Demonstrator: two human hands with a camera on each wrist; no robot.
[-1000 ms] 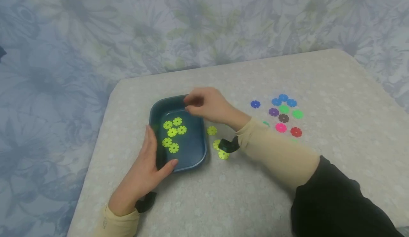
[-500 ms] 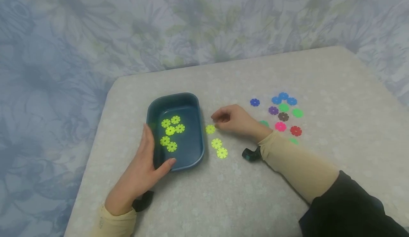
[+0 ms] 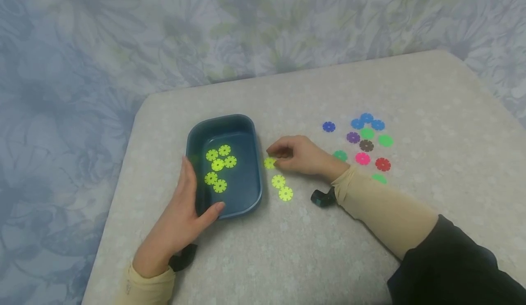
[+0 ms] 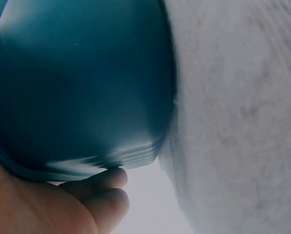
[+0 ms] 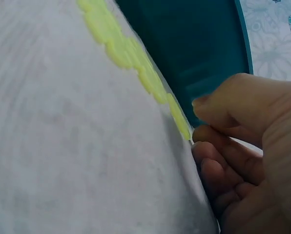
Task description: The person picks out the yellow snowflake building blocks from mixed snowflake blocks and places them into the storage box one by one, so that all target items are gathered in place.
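Note:
A dark teal plastic tray point(image 3: 242, 200) stands at the left of the table, several yellow notched discs point(image 3: 218, 164) flat on its floor. My left hand point(image 3: 176, 218) grips its near left corner, thumb over the near rim and fingers along the outer left wall point(image 4: 87, 97). Just right of the tray, my right hand point(image 3: 302, 156) has thumb and fingers curled at a yellow notched disc point(image 3: 269, 163) on the tabletop. Its fingertips meet that disc's edge in the right wrist view. Two more yellow discs point(image 3: 281, 187) lie touching, nearer to me.
Farther right lies a loose group of other discs: blue discs point(image 3: 367, 118), a purple disc point(image 3: 353, 137), a brown disc point(image 3: 366, 145), green discs point(image 3: 385, 140), a pink disc point(image 3: 363, 159) and a red disc point(image 3: 382, 164). A flower-patterned wall point(image 3: 263, 26) rises behind the pale table point(image 3: 320, 259).
My right hand has come from above the tray's far right corner down to the yellow disc beside it. My left hand keeps its grip on the tray.

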